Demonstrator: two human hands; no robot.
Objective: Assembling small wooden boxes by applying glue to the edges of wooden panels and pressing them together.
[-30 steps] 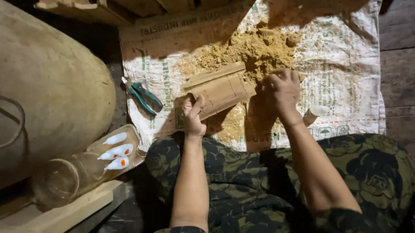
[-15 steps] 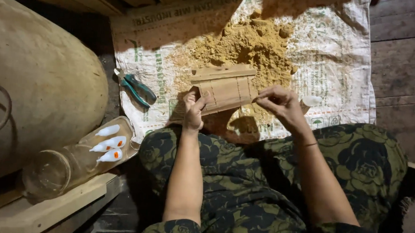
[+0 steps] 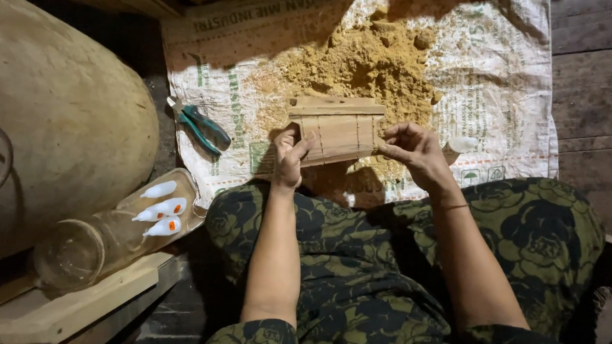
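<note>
Two hands hold one small wooden piece (image 3: 337, 130), and I see it from above. It is flat, light brown, with a thicker bar along its top edge and thin lines running down its face. It sits up in the air over the pile of yellow sawdust (image 3: 359, 62).

My left hand (image 3: 289, 157) grips the left end of the wood. The thumb lies on the front and the fingers curl in behind, so that hand is closed tight on it. My right hand (image 3: 415, 149) pinches the right end with the thumb and fingertips. The other fingers are bent but loose.

A second ago the wood lay tilted, low on the sack, and the right hand was flat on the sawdust beside it. Half a second ago the right hand had come to the wood's right end. Now the wood is lifted, more level, and both hands have it.

The sawdust lies on a white printed sack (image 3: 495, 84) spread on the floor. Green-handled pliers (image 3: 203, 124) lie on the sack's left edge, well apart from the hands. A clear jar (image 3: 82, 250) lies on its side near my left knee, with small white tubes (image 3: 162, 209) in a tray just beside it. A big round tan shape (image 3: 48, 106) fills the left side.
</note>
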